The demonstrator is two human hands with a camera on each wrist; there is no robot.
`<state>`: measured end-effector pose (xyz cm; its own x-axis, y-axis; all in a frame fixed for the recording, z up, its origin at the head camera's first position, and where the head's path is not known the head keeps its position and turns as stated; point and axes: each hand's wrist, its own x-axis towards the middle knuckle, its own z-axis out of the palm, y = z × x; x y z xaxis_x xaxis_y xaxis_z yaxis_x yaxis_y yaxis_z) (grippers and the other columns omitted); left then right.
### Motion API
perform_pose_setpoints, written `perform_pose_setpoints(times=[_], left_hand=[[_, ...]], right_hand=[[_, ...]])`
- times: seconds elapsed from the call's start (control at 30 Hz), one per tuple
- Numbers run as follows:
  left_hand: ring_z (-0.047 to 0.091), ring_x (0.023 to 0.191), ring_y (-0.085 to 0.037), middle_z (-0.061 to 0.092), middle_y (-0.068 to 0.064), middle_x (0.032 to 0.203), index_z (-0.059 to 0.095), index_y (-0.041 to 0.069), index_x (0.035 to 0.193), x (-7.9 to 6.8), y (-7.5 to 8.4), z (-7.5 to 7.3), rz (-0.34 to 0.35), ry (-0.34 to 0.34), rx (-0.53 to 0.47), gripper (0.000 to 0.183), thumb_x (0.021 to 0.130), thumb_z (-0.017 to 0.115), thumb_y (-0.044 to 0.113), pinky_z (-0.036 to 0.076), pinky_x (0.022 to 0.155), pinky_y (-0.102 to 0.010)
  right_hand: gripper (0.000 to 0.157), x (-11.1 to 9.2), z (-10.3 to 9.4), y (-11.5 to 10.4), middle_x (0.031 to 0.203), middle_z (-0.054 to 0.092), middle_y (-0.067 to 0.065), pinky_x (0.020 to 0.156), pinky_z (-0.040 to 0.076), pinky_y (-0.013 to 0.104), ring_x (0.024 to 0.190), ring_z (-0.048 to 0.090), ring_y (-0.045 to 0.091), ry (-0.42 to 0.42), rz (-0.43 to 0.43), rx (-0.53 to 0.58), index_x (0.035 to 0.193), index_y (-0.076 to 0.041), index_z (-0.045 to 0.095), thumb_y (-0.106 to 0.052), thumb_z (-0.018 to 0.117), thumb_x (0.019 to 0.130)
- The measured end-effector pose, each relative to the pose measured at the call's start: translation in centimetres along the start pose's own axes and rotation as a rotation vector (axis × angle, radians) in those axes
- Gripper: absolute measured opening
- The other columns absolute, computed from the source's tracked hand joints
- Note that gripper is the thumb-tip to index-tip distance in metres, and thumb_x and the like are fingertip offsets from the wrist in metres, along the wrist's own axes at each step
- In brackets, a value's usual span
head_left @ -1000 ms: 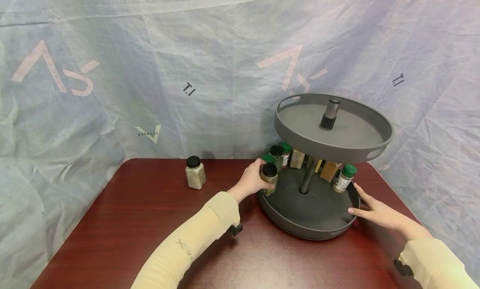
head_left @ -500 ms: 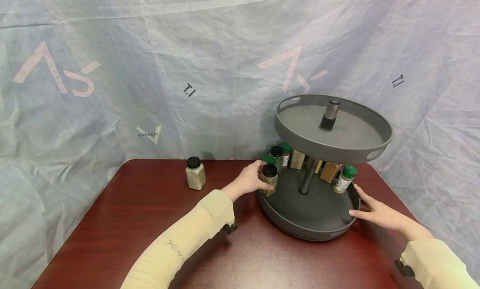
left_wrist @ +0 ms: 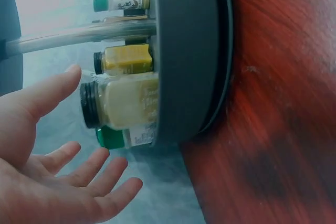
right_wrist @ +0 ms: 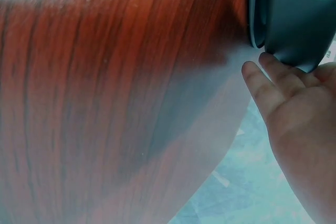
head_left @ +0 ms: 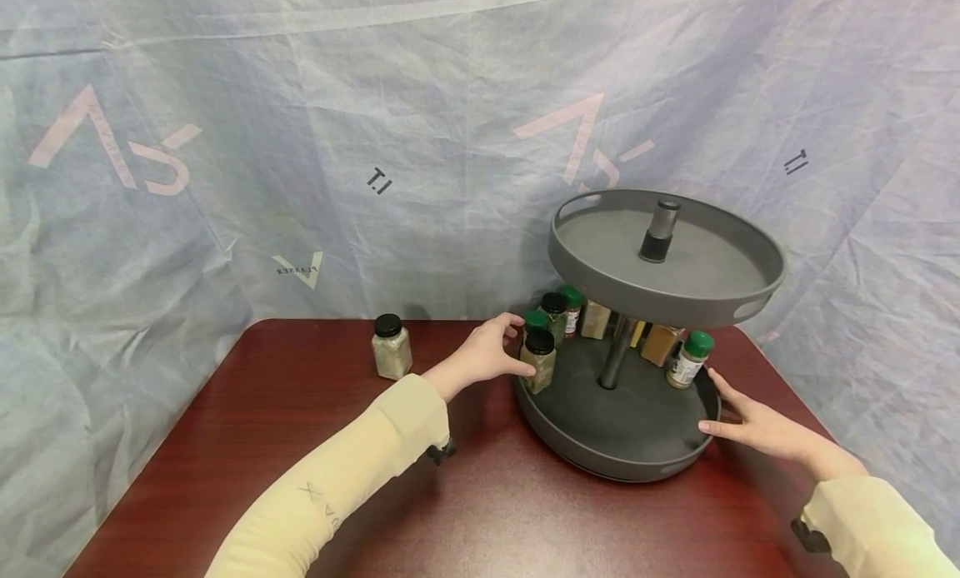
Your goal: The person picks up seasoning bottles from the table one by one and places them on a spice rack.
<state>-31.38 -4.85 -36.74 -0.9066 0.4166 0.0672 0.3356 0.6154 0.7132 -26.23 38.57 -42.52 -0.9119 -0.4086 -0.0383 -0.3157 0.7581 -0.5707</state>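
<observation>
My left hand (head_left: 487, 351) stands with fingers spread beside a black-lidded spice jar (head_left: 543, 366) on the left of the lower tier. In the left wrist view there is a gap between that hand (left_wrist: 63, 145) and the jar (left_wrist: 128, 100). A grey two-tier turntable (head_left: 622, 465) carries several spice jars on its lower tier. At the right rim, my right hand (head_left: 765, 426) touches the lower tier with extended fingers. The right wrist view has its fingers (right_wrist: 283, 80) against the tier's outer wall; the thumb is hidden there.
Another black-lidded spice jar (head_left: 392, 351) stands alone on the red-brown table (head_left: 300, 428), left of the turntable. A green-lidded jar (head_left: 687, 363) is near the right rim. The upper tier (head_left: 600, 236) overhangs the lower jars. A grey cloth (head_left: 300, 128) hangs behind.
My left hand has let go of the black-lidded spice jar and drawn back to the left. That jar stays on the lower tier. The right hand has hardly moved.
</observation>
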Motion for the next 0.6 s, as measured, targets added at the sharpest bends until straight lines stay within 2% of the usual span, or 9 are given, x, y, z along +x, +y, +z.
perform_pose_setpoints(times=[0.6], left_hand=[[0.05,0.122,-0.027,0.052,-0.008,0.131,0.043,0.015,0.138,-2.4,-0.4,-4.8,-0.033,0.062,0.061,0.077,0.073,0.082,0.029,0.043,0.098,-0.043]], right_hand=[[0.092,0.1,0.1,0.3,0.142,0.027,0.039,0.081,0.043,0.011,0.117,0.048,0.049,0.001,-0.009,0.045,0.148,0.009,0.002,-0.024,0.065,0.09]])
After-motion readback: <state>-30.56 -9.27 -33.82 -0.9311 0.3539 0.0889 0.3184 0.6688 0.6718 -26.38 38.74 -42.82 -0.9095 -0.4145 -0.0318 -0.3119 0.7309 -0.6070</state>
